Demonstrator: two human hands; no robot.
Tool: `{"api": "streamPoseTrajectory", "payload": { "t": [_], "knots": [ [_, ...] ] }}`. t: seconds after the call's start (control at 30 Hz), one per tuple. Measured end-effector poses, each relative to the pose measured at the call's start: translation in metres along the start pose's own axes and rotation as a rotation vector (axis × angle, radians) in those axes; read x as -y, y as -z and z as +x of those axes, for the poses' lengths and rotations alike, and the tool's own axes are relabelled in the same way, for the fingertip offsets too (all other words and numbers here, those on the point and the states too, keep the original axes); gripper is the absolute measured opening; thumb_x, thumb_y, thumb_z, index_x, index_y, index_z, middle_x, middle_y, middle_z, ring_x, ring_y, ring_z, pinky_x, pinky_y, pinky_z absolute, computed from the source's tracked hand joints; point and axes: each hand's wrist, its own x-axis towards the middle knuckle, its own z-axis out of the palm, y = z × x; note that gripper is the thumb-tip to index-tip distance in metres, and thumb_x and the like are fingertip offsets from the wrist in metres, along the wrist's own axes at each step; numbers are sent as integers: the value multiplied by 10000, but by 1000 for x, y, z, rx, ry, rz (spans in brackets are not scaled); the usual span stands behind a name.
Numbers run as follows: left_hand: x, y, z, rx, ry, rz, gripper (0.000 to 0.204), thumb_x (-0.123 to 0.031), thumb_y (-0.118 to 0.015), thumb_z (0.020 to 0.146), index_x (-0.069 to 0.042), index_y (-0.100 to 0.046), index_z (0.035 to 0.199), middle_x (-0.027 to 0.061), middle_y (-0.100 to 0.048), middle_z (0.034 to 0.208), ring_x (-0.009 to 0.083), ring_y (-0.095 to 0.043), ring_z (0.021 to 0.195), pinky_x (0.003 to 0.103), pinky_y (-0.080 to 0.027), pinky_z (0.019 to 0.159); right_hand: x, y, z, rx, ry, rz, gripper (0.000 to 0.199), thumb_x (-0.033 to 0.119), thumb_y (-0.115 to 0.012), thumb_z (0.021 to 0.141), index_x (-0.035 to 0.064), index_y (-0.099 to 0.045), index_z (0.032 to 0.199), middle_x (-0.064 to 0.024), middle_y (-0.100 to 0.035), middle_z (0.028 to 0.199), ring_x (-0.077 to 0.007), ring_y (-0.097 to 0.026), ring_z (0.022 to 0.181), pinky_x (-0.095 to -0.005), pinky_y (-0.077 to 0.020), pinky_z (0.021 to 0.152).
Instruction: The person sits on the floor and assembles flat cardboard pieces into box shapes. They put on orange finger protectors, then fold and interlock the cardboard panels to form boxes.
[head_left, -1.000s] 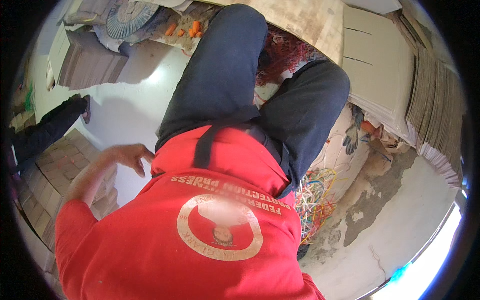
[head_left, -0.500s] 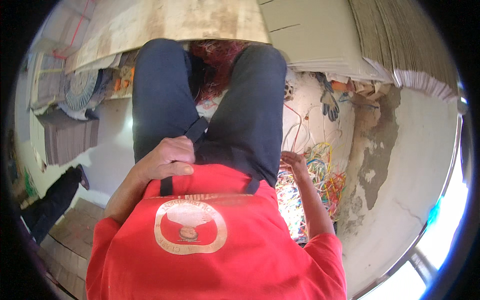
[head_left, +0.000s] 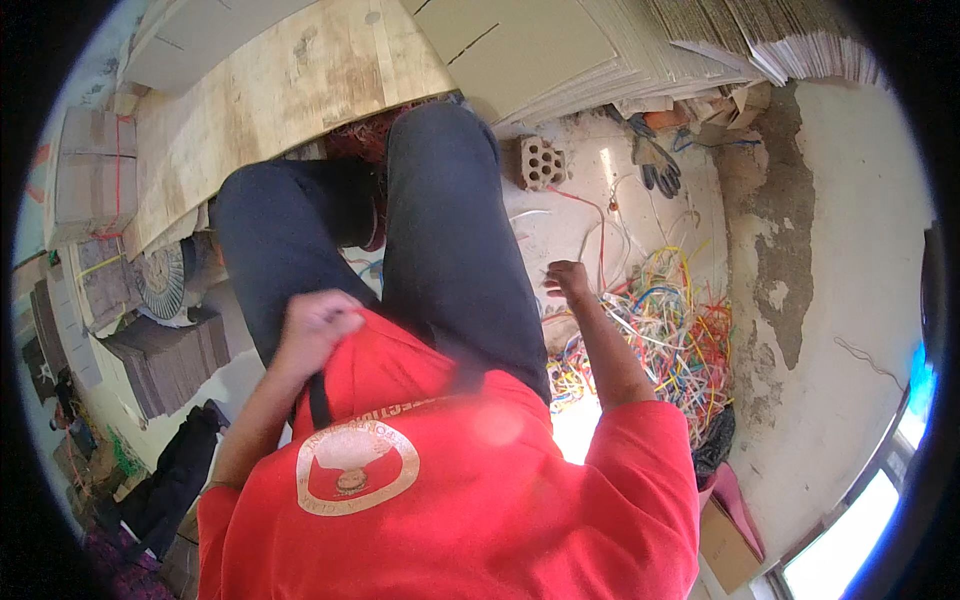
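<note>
A person in a red shirt (head_left: 470, 490) and dark trousers (head_left: 440, 250) takes up the middle of the frame, seen from above.

The left hand (head_left: 315, 325) sits left of the middle, pressed on the shirt at the waist. Its fingers are curled in and look bunched on the red cloth, right by a black strap (head_left: 318, 400). I cannot tell if it grips the strap or just the shirt.

The right hand (head_left: 568, 280) is a bit right of the middle, held out over the floor. Its fingers are loosely bent and hold nothing that I can see.

The wires (head_left: 650, 330) lie in a big messy heap at the middle right, just beside and below the right hand. They are yellow, white, red and blue, all mixed up. A few long ones run up toward a brick (head_left: 540, 163) with holes and a pair of gloves (head_left: 655, 165) near the top.

A wooden board (head_left: 270, 100) and flat cardboard sheets (head_left: 560, 50) fill the top. A round fan (head_left: 160, 280) lies at the left.

What could go wrong: the wires are so tangled that pulling one may drag the whole heap along. A bare hand could get scratched by a sharp wire end, since the gloves are lying far off. A loose wire by the feet could also catch a foot.
</note>
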Motion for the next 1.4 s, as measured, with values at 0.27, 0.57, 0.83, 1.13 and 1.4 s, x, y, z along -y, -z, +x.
{"api": "streamPoseTrajectory", "payload": {
  "t": [0.27,0.57,0.83,1.13,1.4],
  "knots": [
    [-30,12,44,32,-177,315,393,-149,-676,790,7,-567,1134,140,-582,1117,252,-563,957,316,-466,831,26,83,77,-539,173,-791,592,179,-733,664,28,-582,1215,-216,-631,1100,-333,-623,1010,-378,-482,896],
    [-38,76,71,-251,-246,1275,450,-167,-644,783,-29,-550,1202,136,-499,1295,359,-383,1266,478,-263,1069,11,124,171,-621,209,-854,650,141,-712,681,55,-492,1287,-216,-578,1146,-356,-575,1056,-397,-478,894],
    [-39,72,79,-254,-168,1321,409,-221,-592,826,-52,-577,1198,109,-503,1314,346,-369,1291,489,-230,1091,12,135,216,-449,129,-820,572,203,-665,770,35,-473,1282,-235,-594,1146,-361,-586,1054,-409,-479,877],
    [-47,68,82,-279,-197,1296,400,-199,-601,817,-60,-580,1191,101,-519,1296,335,-383,1283,489,-229,1090,45,116,187,-514,74,-883,376,182,-481,904,-2,-530,1228,-275,-592,1123,-365,-573,1085,-419,-447,927],
    [-44,69,80,-313,-253,1251,410,-198,-617,801,-46,-577,1179,102,-530,1277,340,-401,1265,499,-252,1075,36,85,127,-837,410,-330,435,36,-701,696,-28,-628,1121,-113,-689,831,-185,-638,701,-314,-507,707]
  ]
}}
